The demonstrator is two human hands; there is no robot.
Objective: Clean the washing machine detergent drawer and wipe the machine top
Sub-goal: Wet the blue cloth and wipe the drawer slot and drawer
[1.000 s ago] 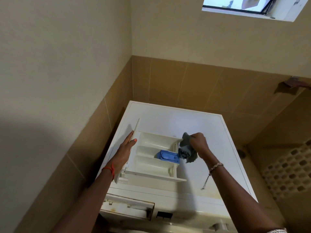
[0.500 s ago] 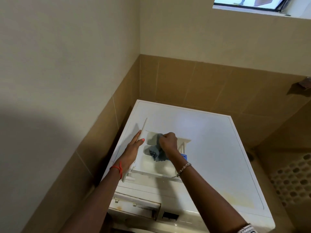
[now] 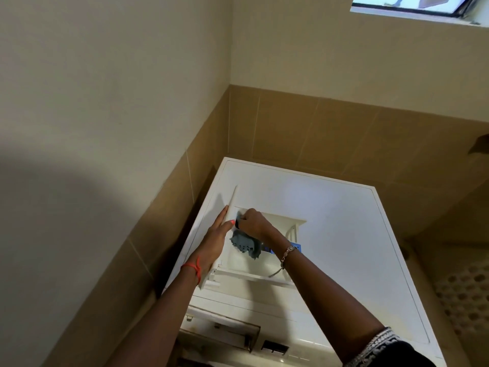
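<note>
WALLS (image 3: 105, 88): cream, plain; met in a corner behind the machine.
TILE BAND (image 3: 330, 133): tan tiles along the lower part of both walls, down to machine lvl.
WINDOW (image 3: 412, 4): upper R edge of view, only partly in shot.
MACHINE TOP (image 3: 344, 234): white, flat, set into the corner. L side sat near the tiled wall.
SLOT (image 3: 222, 332): open drawer housing at front L of machine, below the top's edge; inside looked grimy.
DETERGENT DRAWER (image 3: 251, 277): taken out of the slot, lay on the machine top, L half, open side up. White, w/ several compartments. Tall side panel stood upright along its L edge.
LEFT HAND (image 3: 214, 239): fingers straight, laid flat against the outside of the drawer's L panel, thumb at the panel's edge. Not clenched; braced the drawer, no grasp round it.
RIGHT HAND (image 3: 254, 222): inside the drawer at its far L corner, just beside the L thumb. Fingers curled tight round the cloth.
CLOTH (image 3: 244, 243): grey, bunched. Upper part in the R fist, remainder hung loose into the L compartment.
BLUE INSERT (image 3: 296, 247): in the drawer's R part, mostly hidden behind the R wrist.
BRACELET (image 3: 287, 254): beaded, on R wrist.
THREAD (image 3: 193, 267): red, on L wrist.
</note>
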